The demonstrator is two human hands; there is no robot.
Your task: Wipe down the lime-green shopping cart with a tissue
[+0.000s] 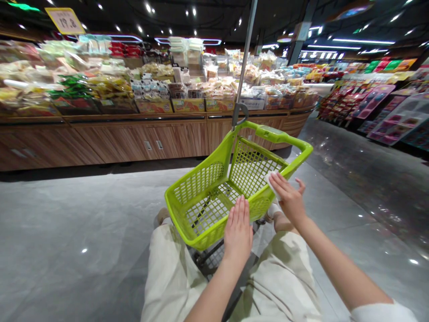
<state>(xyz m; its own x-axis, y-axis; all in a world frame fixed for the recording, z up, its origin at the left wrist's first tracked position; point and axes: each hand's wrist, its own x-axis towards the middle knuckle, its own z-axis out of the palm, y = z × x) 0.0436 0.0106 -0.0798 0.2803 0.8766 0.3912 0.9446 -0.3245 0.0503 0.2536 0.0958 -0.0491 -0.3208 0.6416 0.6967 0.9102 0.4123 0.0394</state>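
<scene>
A lime-green plastic shopping cart basket (201, 179) with lattice walls stands between my knees, nothing visible inside it. My left hand (238, 228) lies on the near side rim, its fingers stretched out and flat, holding nothing. Further along that rim, close to the handle end, my right hand (288, 197) presses a small white cloth or wipe (272, 181) against the green plastic. Most of the cloth is hidden under the fingers. The green push handle (303, 154) curves out beyond my right hand.
A wooden display counter (134, 138) heaped with packaged foods runs behind the cart. From the cart's corner rises a tall grey pole (246, 53). Shelves of packets (385, 103) stand at the right. A price sign (65, 21) hangs upper left. The floor (83, 214) is grey, shiny tile.
</scene>
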